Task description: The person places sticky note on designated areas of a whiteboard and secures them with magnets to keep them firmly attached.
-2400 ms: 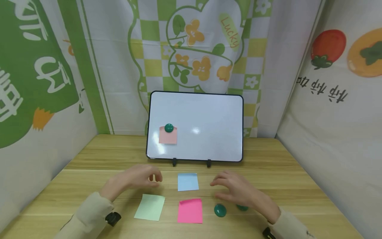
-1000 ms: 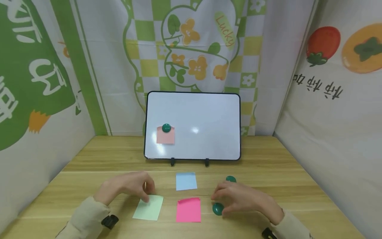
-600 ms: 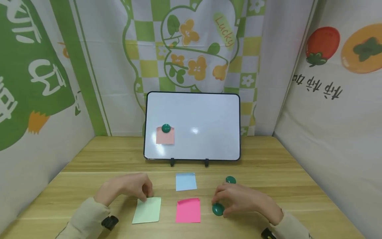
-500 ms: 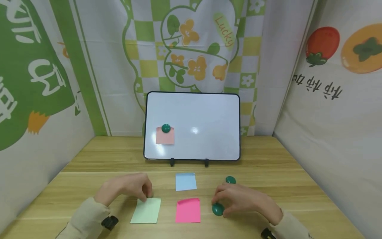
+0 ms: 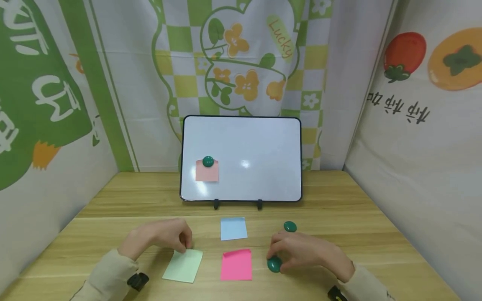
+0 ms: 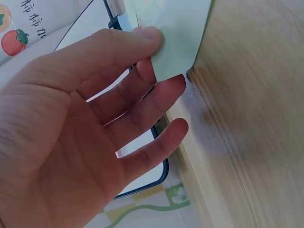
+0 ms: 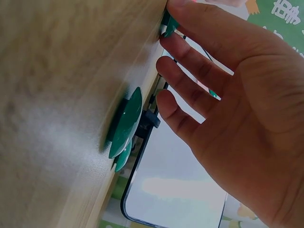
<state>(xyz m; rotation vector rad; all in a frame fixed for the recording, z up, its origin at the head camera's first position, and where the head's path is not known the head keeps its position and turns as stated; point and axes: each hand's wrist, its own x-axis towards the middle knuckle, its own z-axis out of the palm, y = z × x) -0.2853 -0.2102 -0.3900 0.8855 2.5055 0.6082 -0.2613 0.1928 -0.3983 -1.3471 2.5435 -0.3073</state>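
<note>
My left hand (image 5: 165,235) pinches the far edge of a pale green sticky note (image 5: 183,266) between thumb and fingers. In the left wrist view the thumb lies flat on the note (image 6: 183,38), and the other fingers extend past it. At the right, my right hand (image 5: 305,249) grips a dark green round magnet (image 5: 274,264) by its sides with thumb and index finger. Its other fingers are loosely bent in the right wrist view, where a second magnet (image 7: 127,124) lies on the table, with another partly hidden behind it.
A blue sticky note (image 5: 234,229) and a bright pink one (image 5: 236,265) lie between the hands. Behind them a whiteboard (image 5: 256,146) stands on two black feet. It carries a pale pink note (image 5: 207,173) under a green magnet (image 5: 208,161). Printed curtains enclose the wooden table (image 5: 339,200).
The left hand has come down onto the green note, taken its far edge and turned it slightly. The right hand has shifted to the near magnet and gripped it.
</note>
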